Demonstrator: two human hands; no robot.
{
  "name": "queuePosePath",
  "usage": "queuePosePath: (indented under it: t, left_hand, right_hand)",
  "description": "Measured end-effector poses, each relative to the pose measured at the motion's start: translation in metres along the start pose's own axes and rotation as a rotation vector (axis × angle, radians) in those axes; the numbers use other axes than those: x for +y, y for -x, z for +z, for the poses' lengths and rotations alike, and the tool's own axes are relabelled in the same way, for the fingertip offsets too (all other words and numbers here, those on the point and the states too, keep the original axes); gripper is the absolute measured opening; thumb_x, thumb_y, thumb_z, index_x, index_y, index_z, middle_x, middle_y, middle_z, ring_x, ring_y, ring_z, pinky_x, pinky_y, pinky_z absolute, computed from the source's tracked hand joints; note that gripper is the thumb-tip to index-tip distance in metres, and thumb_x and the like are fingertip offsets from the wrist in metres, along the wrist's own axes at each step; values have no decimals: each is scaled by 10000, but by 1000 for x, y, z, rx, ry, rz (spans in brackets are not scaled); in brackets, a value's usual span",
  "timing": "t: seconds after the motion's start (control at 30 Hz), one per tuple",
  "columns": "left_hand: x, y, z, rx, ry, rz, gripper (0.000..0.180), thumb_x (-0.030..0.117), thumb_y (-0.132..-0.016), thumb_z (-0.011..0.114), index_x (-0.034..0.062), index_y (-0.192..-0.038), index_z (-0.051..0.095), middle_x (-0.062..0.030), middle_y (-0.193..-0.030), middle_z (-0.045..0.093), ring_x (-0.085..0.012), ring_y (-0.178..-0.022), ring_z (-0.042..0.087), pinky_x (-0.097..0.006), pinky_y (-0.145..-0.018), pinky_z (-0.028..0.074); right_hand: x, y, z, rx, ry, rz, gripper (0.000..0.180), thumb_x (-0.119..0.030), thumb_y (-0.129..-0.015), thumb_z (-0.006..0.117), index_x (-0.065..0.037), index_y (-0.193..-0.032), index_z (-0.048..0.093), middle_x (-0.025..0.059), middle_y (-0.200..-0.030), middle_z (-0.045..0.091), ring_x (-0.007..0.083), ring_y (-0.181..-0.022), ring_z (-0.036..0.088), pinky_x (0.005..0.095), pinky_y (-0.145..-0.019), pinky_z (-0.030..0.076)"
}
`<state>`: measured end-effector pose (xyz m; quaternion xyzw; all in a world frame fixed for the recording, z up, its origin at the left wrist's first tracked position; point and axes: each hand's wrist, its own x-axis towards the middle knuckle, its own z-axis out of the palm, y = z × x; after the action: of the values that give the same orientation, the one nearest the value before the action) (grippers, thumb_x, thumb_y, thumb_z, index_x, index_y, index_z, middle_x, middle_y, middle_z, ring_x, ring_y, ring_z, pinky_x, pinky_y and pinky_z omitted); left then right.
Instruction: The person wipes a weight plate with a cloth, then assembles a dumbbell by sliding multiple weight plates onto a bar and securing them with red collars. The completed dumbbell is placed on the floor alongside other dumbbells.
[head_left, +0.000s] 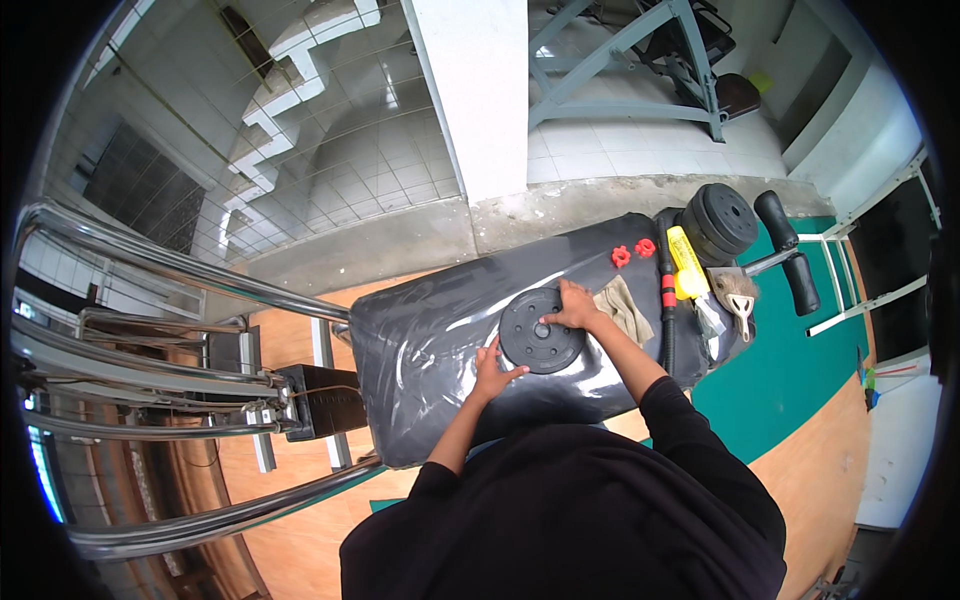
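Weight plate [530, 347]: black, round, on the dark plastic-covered worktop [415, 390], middle of the frame.
Left hand [490, 377]: at the plate's lower-left edge, fingers and thumb spread apart around the rim.
Right hand [574, 306]: over the plate's upper-right edge, thumb stretched toward the centre hole; from above I cannot tell whether the fingers grip the rim.
Cloth [624, 312]: beige, crumpled, just right of the plate.
Knobs [621, 258]: two, red, above the cloth.
Bar [669, 335]: black, red-banded, right of the cloth.
Brush [738, 302]: near the worktop's right end.
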<state>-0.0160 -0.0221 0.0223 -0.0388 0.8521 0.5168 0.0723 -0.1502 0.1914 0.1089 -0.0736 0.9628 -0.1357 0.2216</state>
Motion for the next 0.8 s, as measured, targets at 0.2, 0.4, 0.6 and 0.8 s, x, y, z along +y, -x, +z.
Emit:
queuePosePath:
  t: [0.2, 0.4, 0.6, 0.8]
  left_hand:
    - [0, 3, -4, -11, -67, 29, 1107, 418, -539, 882, 130, -1434, 297, -96, -1044, 413, -238, -958, 417, -360, -844, 397]
    - [15, 12, -19, -30, -66, 92, 914, 328, -524, 900, 67, -1264, 432, -125, -1119, 451, -266, -1036, 463, -369, -825, 461]
    - [3, 16, -41, -215, 207, -33, 697, 253, -645, 846, 59, -1219, 502, -103, -1139, 485, -227, -1056, 494, -336, -788, 482]
    - [1, 34, -33, -191, 71, 41, 552, 250, -676, 830, 63, -1119, 560, -54, -1014, 463, -162, -952, 470, -291, -733, 449]
  right_hand:
    - [-9, -20, -14, -214, -73, 50, 1051, -510, -429, 886, -8, -1256, 476, 210, -1257, 503, 376, -1228, 423, 482, -991, 368]
    - [-32, 20, -10, -9, -381, -297, 822, -304, -475, 886, -31, -1137, 482, 217, -1076, 582, 378, -1064, 538, 407, -881, 442]
    - [-46, 93, 0, 158, -518, -326, 600, -160, -611, 820, -71, -1076, 451, 187, -934, 630, 377, -906, 613, 414, -778, 473]
    - [-48, 176, 25, 380, -749, -100, 500, -135, -656, 776, -93, -1061, 487, 167, -887, 656, 395, -854, 621, 440, -721, 486]
